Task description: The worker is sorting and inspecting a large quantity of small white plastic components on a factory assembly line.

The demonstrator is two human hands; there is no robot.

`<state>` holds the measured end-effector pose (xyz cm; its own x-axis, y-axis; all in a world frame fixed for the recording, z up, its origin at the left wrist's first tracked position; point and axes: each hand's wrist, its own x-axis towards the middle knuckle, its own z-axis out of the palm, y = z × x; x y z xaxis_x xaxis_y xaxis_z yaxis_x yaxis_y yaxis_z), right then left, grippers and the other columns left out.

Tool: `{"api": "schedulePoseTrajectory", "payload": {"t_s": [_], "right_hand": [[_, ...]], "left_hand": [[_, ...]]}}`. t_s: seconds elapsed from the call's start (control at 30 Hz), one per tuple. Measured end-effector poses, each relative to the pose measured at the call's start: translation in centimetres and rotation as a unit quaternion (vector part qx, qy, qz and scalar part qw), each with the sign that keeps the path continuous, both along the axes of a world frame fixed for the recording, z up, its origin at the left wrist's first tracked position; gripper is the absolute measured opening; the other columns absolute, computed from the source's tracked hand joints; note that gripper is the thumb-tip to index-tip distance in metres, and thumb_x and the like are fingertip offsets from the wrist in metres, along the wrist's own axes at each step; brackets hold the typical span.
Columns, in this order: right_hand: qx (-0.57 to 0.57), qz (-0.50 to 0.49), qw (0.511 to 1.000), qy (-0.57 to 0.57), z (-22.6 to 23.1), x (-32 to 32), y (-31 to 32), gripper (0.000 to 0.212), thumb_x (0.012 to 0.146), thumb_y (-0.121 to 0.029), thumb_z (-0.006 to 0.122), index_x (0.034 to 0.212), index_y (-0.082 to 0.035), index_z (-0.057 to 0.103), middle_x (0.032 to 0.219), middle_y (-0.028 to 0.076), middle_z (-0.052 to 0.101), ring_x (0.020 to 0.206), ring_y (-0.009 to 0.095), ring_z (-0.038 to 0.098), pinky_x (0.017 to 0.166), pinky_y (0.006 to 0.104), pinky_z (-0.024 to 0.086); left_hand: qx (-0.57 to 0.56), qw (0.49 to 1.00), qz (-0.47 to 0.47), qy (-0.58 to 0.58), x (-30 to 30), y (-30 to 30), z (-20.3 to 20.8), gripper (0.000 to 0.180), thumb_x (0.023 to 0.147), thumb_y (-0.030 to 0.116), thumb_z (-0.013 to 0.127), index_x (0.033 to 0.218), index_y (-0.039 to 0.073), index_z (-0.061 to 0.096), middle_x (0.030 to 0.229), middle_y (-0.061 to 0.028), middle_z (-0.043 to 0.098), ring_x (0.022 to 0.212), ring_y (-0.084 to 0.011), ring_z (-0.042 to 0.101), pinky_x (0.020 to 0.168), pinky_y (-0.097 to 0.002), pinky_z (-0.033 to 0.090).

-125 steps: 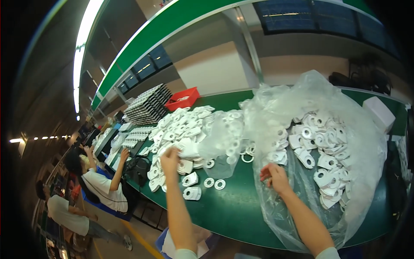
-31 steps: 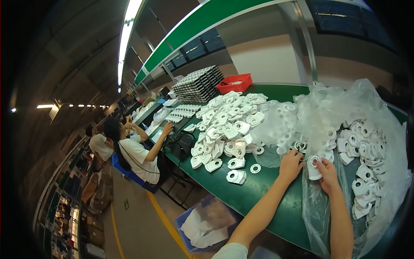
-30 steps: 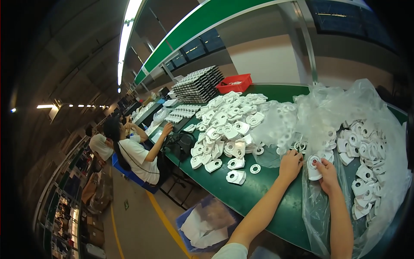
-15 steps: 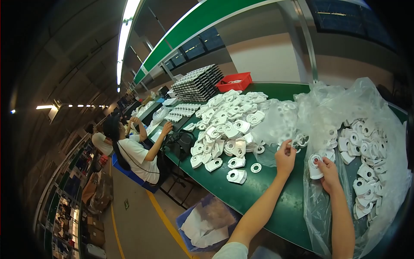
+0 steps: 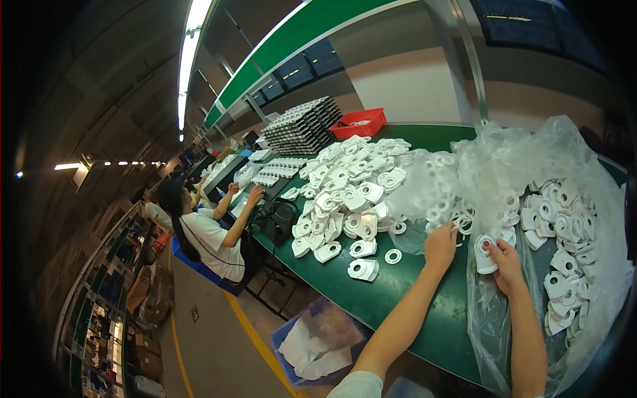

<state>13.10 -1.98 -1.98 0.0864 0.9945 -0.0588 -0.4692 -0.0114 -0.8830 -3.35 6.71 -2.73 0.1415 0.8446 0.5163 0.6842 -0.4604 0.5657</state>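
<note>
My right hand (image 5: 508, 266) grips a white plastic part (image 5: 485, 256), a rounded plate with a ring-shaped opening, with the thumb over its face. To its left, my left hand (image 5: 440, 247) has its fingers drawn together at the edge of some loose white rings (image 5: 462, 221). Whether one of them is pinched is hidden by the fingers. Beside that hand lies a clear bag (image 5: 424, 182) with more white rings in it. A big heap of similar white parts (image 5: 355, 182) covers the table to the left, and one single ring (image 5: 393, 256) lies in front of it.
More white parts (image 5: 567, 265) lie on a large clear plastic sheet (image 5: 491, 312) at the right of the green table (image 5: 424, 318). Behind the heap stand stacked trays (image 5: 302, 126) and a red bin (image 5: 360, 124). A co-worker (image 5: 215, 242) sits at the left.
My left hand has moved slightly down and right, its fingertips now toward the rings. The right hand keeps its white part in place. The co-worker's hands have shifted.
</note>
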Motion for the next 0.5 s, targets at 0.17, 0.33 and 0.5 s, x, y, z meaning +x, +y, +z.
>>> {"api": "schedulePoseTrajectory", "payload": {"t_s": [0.17, 0.33, 0.5], "right_hand": [[0.002, -0.003, 1.000, 0.001, 0.0, 0.4, -0.1, 0.017, 0.087, -0.012, 0.056, 0.101, -0.001, 0.056, 0.088, 0.004, 0.064, 0.074, 0.011, 0.062, 0.065, 0.0246, 0.050], [0.005, 0.004, 1.000, -0.001, 0.1, 0.1, 0.0, 0.018, 0.088, -0.011, 0.055, 0.102, 0.000, 0.055, 0.089, 0.005, 0.064, 0.076, 0.012, 0.063, 0.066, 0.0252, 0.050], [0.016, 0.004, 1.000, -0.001, 0.6, -0.7, -0.2, 0.019, 0.088, -0.011, 0.055, 0.103, 0.000, 0.055, 0.089, 0.006, 0.064, 0.076, 0.012, 0.063, 0.066, 0.0251, 0.050]], "left_hand": [[-0.049, 0.978, -0.037, -0.197, 0.0, 0.0, 1.2, 0.010, 0.084, 0.010, 0.055, 0.088, 0.001, 0.053, 0.075, -0.0135, 0.062, 0.067, -0.0271, 0.063, 0.056, -0.0360, 0.048], [-0.062, 0.852, -0.105, -0.510, 0.3, 1.1, 0.0, 0.010, 0.087, 0.001, 0.052, 0.087, -0.004, 0.044, 0.085, -0.0132, 0.058, 0.072, -0.0242, 0.067, 0.060, -0.0277, 0.056], [-0.143, 0.803, -0.117, -0.567, -1.3, 1.5, 0.0, 0.017, 0.085, 0.004, 0.056, 0.085, 0.000, 0.040, 0.085, -0.0129, 0.054, 0.064, -0.0267, 0.066, 0.053, -0.0302, 0.057]]}}
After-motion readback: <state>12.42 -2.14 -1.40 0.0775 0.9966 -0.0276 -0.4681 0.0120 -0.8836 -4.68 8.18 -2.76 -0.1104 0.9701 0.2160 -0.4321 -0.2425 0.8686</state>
